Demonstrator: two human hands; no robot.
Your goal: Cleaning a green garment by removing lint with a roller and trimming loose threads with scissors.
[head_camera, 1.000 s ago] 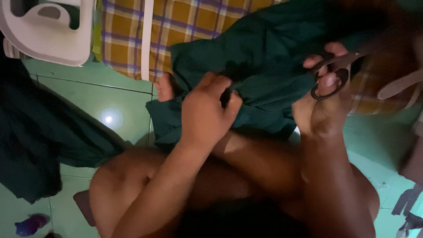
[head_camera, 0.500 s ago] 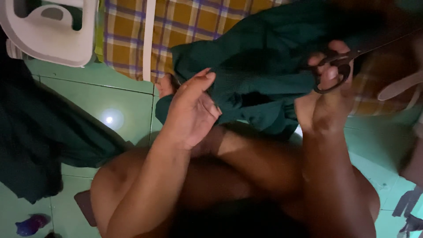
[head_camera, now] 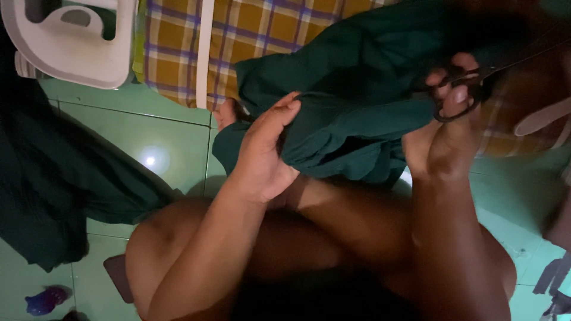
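Note:
A bundle of dark green fabric (head_camera: 357, 101) lies over my knees, bunched in folds. My left hand (head_camera: 267, 148) grips its near left edge, thumb and fingers closed on a fold. My right hand (head_camera: 452, 131) is at the cloth's right side with fingers through the black handles of a pair of scissors (head_camera: 470, 89). The blades point up and to the right and are mostly lost in blur and shadow. My bare legs fill the lower part of the view.
A yellow checked cloth (head_camera: 262, 35) with a white strip lies on the green tiled floor (head_camera: 160, 137) behind the fabric. A white plastic stool (head_camera: 71, 41) stands top left. More dark green cloth (head_camera: 53, 172) is heaped at left. A small purple object (head_camera: 44, 300) lies bottom left.
My left hand has slid from on top of the fabric down to its near left edge and closed on a fold. My right hand with the scissors rose slightly.

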